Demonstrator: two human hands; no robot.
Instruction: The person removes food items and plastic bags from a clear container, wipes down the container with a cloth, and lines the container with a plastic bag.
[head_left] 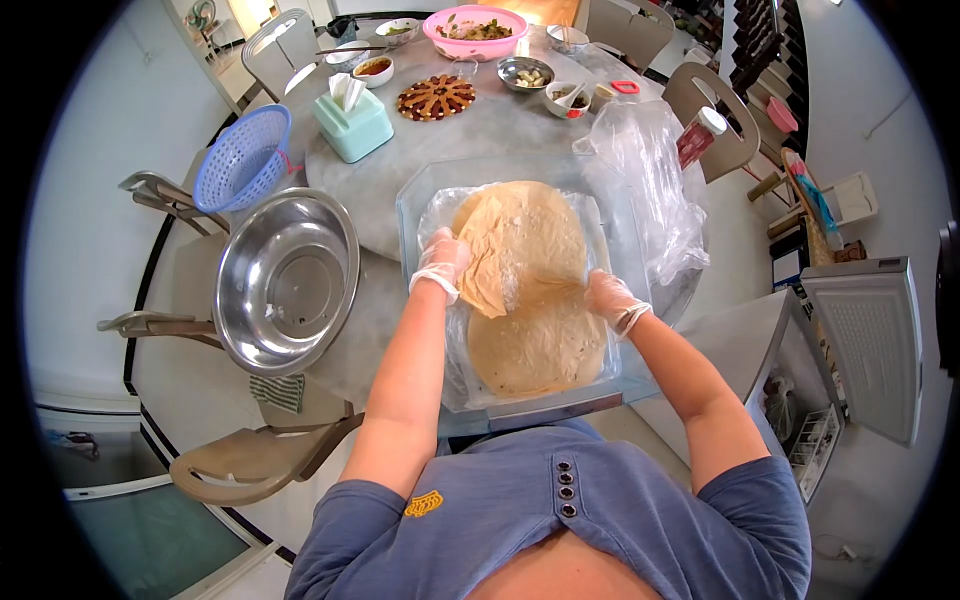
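Note:
Thin round tan sheets (pixel 540 350), like flatbread or wrappers, lie in two overlapping stacks on clear plastic film inside a clear shallow tray (pixel 412 205). My left hand (pixel 446 255), in a clear disposable glove, grips the left edge of a wrinkled top sheet (pixel 487 255), which is partly folded over. At the right edge, where the two stacks meet, my gloved right hand (pixel 608 297) has its fingers closed on the sheet's rim. Its fingertips are partly hidden.
A large steel basin (pixel 345 240) and blue basket (pixel 243 165) are left of the tray. Crumpled clear plastic (pixel 650 190) lies right. Behind are a tissue box (pixel 355 128), brown trivet (pixel 437 98), small bowls and a pink basin (pixel 476 50). Chairs surround the round table.

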